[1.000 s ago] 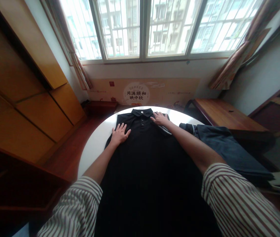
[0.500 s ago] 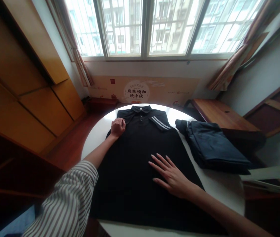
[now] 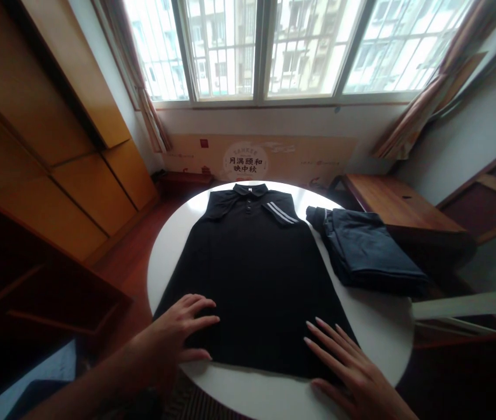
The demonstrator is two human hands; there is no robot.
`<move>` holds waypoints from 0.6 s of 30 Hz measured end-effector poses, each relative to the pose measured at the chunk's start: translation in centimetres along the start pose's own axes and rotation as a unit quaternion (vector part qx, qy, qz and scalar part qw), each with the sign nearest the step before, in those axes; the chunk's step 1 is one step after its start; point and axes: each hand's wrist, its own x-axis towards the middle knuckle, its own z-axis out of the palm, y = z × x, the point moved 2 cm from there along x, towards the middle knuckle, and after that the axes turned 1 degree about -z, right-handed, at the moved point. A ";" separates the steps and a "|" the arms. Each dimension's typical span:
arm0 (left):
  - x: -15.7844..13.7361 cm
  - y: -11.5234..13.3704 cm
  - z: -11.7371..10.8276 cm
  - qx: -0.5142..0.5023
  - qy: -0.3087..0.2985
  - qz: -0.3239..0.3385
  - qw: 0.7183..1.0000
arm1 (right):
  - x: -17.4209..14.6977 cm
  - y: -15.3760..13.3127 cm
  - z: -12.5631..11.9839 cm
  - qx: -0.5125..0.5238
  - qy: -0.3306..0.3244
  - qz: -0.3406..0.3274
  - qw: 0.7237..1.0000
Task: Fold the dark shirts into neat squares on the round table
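Note:
A black polo shirt (image 3: 257, 274) lies flat on a round white table (image 3: 167, 245), its collar toward the window and its hem near me. Both sleeves are folded in over the chest; the one on the right shows two white stripes. My left hand (image 3: 189, 326) is at the lower left of the shirt, fingers apart, thumb by the hem. At the lower right corner rests my right hand (image 3: 344, 361), its fingers spread over the cloth near the hem. Neither hand holds anything.
Dark folded clothes (image 3: 370, 251) lie on the table's right side. Behind them stands a wooden desk (image 3: 405, 201). Wooden cabinets (image 3: 94, 198) line the left, and a barred window (image 3: 261, 52) is ahead. A pale rail (image 3: 458, 304) sits at the lower right.
My left hand has left the folded sleeve and come down toward the hem, its fingers now apart. My right hand has slid nearer to me, to the lower right corner of the shirt.

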 end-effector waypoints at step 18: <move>-1.4 2.8 -0.7 0.092 -0.034 0.066 0.993 | 4.2 -4.1 -0.6 0.036 0.098 -0.034 0.994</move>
